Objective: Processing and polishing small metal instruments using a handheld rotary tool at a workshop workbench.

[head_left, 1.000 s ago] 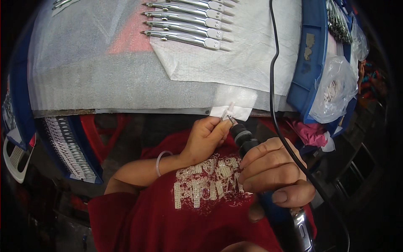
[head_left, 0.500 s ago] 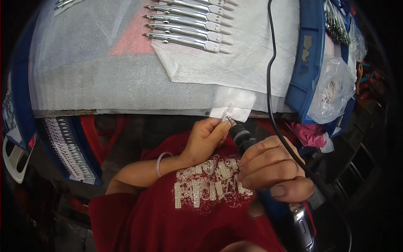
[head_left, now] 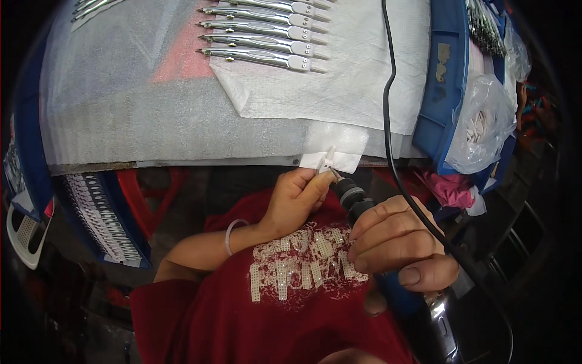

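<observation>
My left hand [head_left: 297,197] is closed at the table's near edge, pinching a small drawing compass. Only the compass's pale head end [head_left: 328,162] shows past the fingertips; the rest of it is hidden in the hand. Under that end lies a folded white pad [head_left: 337,139]. Wrapped around a blue and black electric screwdriver [head_left: 359,203], my right hand [head_left: 400,242] holds it aslant, its tip up against the compass beside my left thumb. The exact contact at the tip is too small to make out.
Several silver compasses [head_left: 260,41] lie in a row on a white cloth [head_left: 303,97]. A black cable [head_left: 388,109] runs down across the table to my right side. Blue bins [head_left: 441,91] stand at the right, with a clear plastic bag [head_left: 482,130]. Another blue bin [head_left: 130,242] of metal parts sits lower left.
The row of compasses and the cloth sit slightly further left in view. My right hand with the screwdriver has shifted a little right and down. Both grips are unchanged.
</observation>
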The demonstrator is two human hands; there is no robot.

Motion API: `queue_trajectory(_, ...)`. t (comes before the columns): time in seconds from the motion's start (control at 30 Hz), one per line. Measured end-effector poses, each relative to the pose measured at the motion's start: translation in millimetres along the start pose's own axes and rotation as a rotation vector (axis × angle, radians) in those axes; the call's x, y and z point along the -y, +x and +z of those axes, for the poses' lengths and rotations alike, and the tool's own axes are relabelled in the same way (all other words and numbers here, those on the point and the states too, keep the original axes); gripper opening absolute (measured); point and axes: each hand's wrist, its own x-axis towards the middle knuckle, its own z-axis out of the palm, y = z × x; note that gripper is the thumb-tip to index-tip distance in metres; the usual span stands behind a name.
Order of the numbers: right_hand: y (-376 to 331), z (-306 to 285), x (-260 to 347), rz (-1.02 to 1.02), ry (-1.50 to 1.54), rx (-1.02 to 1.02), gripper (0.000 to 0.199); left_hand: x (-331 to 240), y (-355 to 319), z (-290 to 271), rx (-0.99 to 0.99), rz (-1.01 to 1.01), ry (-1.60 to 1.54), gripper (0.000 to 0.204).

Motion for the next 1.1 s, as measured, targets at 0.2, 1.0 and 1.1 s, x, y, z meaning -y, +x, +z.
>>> queue_trajectory(0.2, -1, -1, -3, -0.009, 0.027, 0.001, 0.037, 0, 0, -2, 0.011, -0.028, 0.02, 0.023)
queue_trajectory(1.0, -38, -30, -12, 0.467, 0.081, -0.424, 0.044, -11, 6, -13, 0.381, -0.297, -0.412, 0.049)
queue_trajectory(1.1, -39, -32, -20, 0.634, 0.177, -0.412, 0.038, -16, 7, -15, 0.51, -0.302, -0.445, 0.045)
